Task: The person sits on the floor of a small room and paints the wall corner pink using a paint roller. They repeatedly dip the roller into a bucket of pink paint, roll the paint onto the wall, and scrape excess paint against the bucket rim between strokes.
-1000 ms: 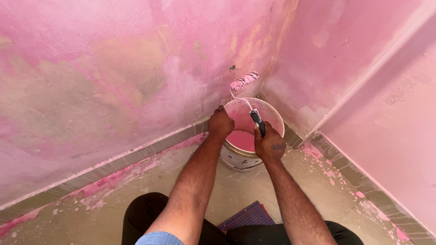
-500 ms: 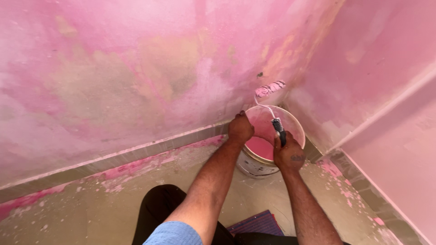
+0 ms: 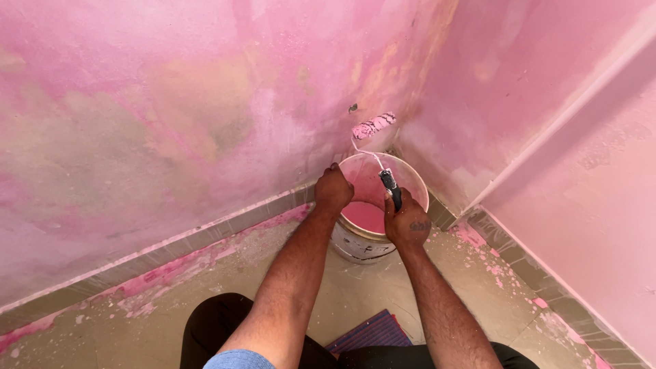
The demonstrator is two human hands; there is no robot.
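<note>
Roller (image 3: 374, 127) lifted higher above bucket (image 3: 410, 179), right hand (image 3: 406, 222) gripping handle

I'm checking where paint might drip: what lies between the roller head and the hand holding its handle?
In the head view, only the thin bent wire frame runs from the roller head to the black handle in the right hand, above the bucket's pink paint.

The paint bucket (image 3: 372, 212) sits tight in the corner, hemmed by the pink wall (image 3: 171, 116) from nine to twelve o'clock and the side wall (image 3: 519, 89) from twelve to three. Above its rim the small roller (image 3: 374, 126) hangs close to the corner. Bare floor (image 3: 164, 314) lies open from four through eight o'clock, crossed only by both forearms.
</note>
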